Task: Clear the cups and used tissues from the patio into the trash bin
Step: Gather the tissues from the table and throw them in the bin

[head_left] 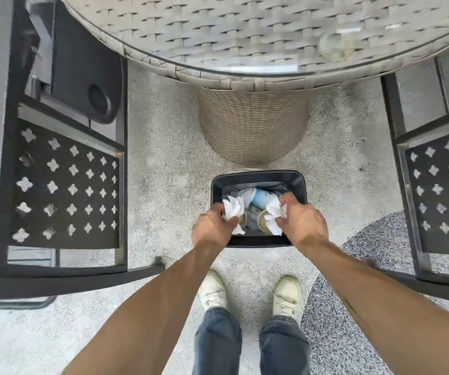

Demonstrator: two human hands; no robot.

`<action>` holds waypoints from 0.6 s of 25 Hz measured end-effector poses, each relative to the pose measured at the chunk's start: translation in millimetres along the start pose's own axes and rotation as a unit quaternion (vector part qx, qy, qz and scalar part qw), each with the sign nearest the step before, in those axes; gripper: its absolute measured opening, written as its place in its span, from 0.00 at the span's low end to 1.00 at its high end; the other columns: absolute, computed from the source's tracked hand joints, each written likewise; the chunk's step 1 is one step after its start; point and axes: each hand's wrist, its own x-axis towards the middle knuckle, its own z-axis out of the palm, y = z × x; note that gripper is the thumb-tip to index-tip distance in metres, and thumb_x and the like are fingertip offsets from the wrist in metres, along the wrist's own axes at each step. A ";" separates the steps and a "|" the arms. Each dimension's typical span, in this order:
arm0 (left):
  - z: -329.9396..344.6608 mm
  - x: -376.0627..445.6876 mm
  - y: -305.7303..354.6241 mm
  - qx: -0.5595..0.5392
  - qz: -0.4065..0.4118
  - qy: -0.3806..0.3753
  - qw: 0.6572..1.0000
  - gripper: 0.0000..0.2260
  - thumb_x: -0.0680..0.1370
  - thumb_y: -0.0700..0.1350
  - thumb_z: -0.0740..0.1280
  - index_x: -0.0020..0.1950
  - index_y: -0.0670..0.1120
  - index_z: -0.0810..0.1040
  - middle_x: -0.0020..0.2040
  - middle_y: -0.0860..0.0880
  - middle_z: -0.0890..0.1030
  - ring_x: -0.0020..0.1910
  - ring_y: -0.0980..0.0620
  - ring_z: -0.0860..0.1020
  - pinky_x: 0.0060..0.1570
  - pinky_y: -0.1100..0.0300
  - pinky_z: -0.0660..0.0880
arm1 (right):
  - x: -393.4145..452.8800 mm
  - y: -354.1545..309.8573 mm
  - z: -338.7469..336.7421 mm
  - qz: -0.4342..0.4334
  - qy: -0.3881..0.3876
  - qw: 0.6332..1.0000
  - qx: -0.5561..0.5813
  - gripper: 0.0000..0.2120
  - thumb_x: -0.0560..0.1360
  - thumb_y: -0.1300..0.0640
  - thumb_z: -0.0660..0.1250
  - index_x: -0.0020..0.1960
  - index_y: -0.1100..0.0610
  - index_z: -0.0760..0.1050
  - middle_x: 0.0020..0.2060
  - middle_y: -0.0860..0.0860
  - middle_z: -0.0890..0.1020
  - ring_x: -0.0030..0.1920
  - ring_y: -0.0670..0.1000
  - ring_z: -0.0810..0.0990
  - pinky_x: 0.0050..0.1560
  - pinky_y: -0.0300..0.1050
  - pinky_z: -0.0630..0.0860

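Above the bin [258,177], the left hand [211,228] and right hand [303,221] each clenched a tissue [233,208], [274,212]; cups [264,221] lay directly below. Releasing well inside the rim should keep tissues off the floor.

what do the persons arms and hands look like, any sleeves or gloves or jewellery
Both forearms are bare, with no sleeves reaching into view. The left hand and right hand wear no gloves, and no watch, ring or bracelet shows on either.
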 end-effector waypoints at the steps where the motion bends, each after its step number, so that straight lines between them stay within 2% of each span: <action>1: 2.8 4.0 -0.3 -0.005 0.002 0.001 1.000 0.16 0.76 0.56 0.67 0.59 0.49 0.73 0.45 0.46 0.83 0.45 0.44 0.81 0.43 0.54 0.79 | 2.8 0.1 6.0 -0.002 0.010 1.000 0.007 0.16 0.74 0.53 0.67 0.59 0.49 0.66 0.31 0.52 0.77 0.33 0.56 0.77 0.35 0.45 0.73; 6: 3.8 6.7 1.2 -0.019 -0.007 -0.001 1.000 0.17 0.75 0.54 0.68 0.62 0.51 0.71 0.47 0.48 0.82 0.46 0.45 0.80 0.43 0.56 0.77 | 5.7 0.3 15.8 -0.006 0.042 0.999 0.013 0.22 0.72 0.53 0.70 0.62 0.49 0.65 0.29 0.51 0.75 0.30 0.56 0.74 0.33 0.44 0.69; 9: -3.8 -3.1 2.3 -0.035 -0.004 -0.003 0.999 0.12 0.77 0.49 0.66 0.60 0.52 0.72 0.47 0.48 0.83 0.45 0.45 0.81 0.44 0.54 0.78 | -0.1 -0.8 7.2 -0.018 0.039 0.999 0.003 0.21 0.73 0.49 0.69 0.62 0.49 0.66 0.39 0.52 0.82 0.33 0.55 0.74 0.35 0.43 0.67; 11: -15.1 -10.9 5.4 -0.051 0.007 0.001 0.999 0.11 0.77 0.46 0.63 0.60 0.51 0.72 0.48 0.47 0.84 0.46 0.45 0.81 0.46 0.52 0.79 | -5.7 -3.7 -5.3 -0.034 0.048 0.998 0.010 0.20 0.73 0.47 0.68 0.62 0.46 0.65 0.46 0.50 0.83 0.38 0.55 0.77 0.38 0.44 0.69; 15: -47.7 -33.1 12.7 -0.076 0.034 0.024 0.996 0.11 0.78 0.48 0.64 0.59 0.51 0.73 0.49 0.48 0.84 0.47 0.45 0.81 0.48 0.52 0.78 | -25.1 -14.2 -39.5 -0.061 0.071 0.995 0.041 0.18 0.74 0.48 0.67 0.61 0.44 0.68 0.50 0.47 0.81 0.44 0.51 0.78 0.46 0.45 0.70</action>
